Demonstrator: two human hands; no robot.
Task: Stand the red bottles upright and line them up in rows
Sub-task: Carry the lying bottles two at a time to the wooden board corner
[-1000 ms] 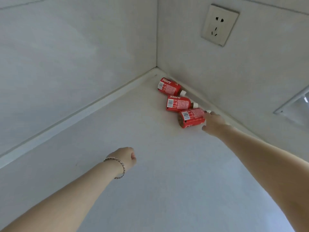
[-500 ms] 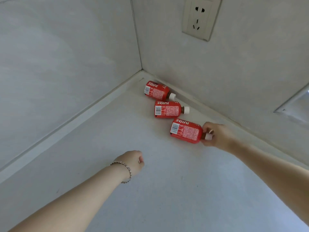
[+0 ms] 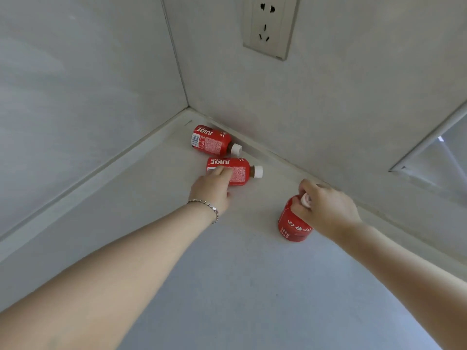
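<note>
Two pale walls [image 3: 75, 79] met in a corner at upper centre of the frame, with a socket [image 3: 269, 26] on the right-hand one at top, and the light table [image 3: 240, 286] filled everything below. The bottles sat tucked in near the corner, so both arms had to reach far forward, which probably explains the long stretched posture. The left hand [image 3: 211, 189], a bracelet [image 3: 204, 205] on its wrist, lay at centre frame with its grip draped over the label end of the middle bottle [image 3: 233, 170]; fingers touched the body, but they hadn't wrapped it, so I'd call that loosely open and not holding anything. Likely reason for going at the fat end: tip it up about the base. The right hand [image 3: 328, 208], at centre right, had its grip pinched on the white cap of the near bottle [image 3: 294, 223], which stood upright or close to it on the table, just clear of the right wall. Holding by the cap probably steadies it while it settles. The far bottle [image 3: 211, 140], above centre, lay on its side untouched, cap pointing right toward the wall base, just beside the middle one. My read: one of three was up, two were left, and no row existed yet.
</note>
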